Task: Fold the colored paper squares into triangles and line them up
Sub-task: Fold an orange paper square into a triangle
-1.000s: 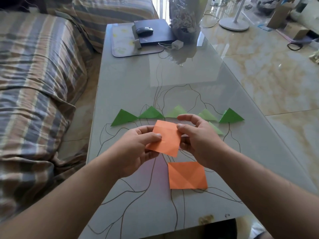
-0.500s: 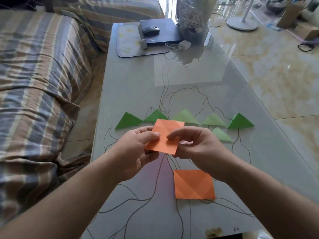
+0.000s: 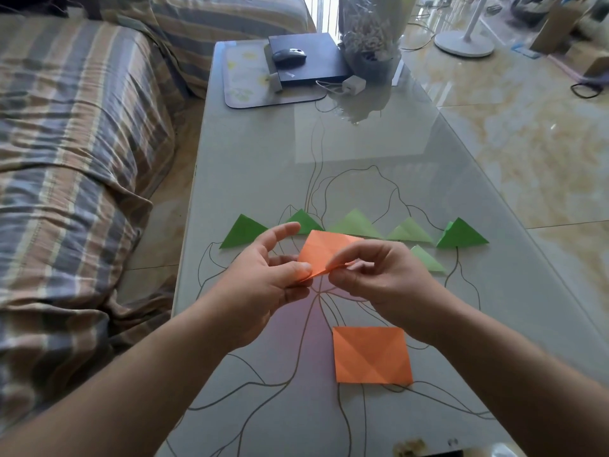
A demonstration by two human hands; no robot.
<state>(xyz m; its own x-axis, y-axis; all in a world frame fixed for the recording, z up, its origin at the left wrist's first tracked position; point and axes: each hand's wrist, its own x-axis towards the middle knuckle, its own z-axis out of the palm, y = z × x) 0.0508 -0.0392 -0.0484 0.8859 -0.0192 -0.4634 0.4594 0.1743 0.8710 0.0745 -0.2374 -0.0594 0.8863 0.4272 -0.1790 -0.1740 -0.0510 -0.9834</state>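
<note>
bright daylight, glare on tabletop (image 3: pixel 356 140)

A row of five folded triangles (image 3: pixel 354 225) is laid across the table (image 3: pixel 257 166), with a sixth triangle (image 3: pixel 426 260) set just before its right end. A held paper square (image 3: pixel 324 252) is kept above the table before the row. Nearer still, a flat paper square (image 3: pixel 372 354) is laid. At the far end, a mouse (image 3: pixel 289 55) is rested on a box (image 3: pixel 308 59).

Living room: striped sofa (image 3: pixel 75 153), glass table (image 3: pixel 329 153).
</note>
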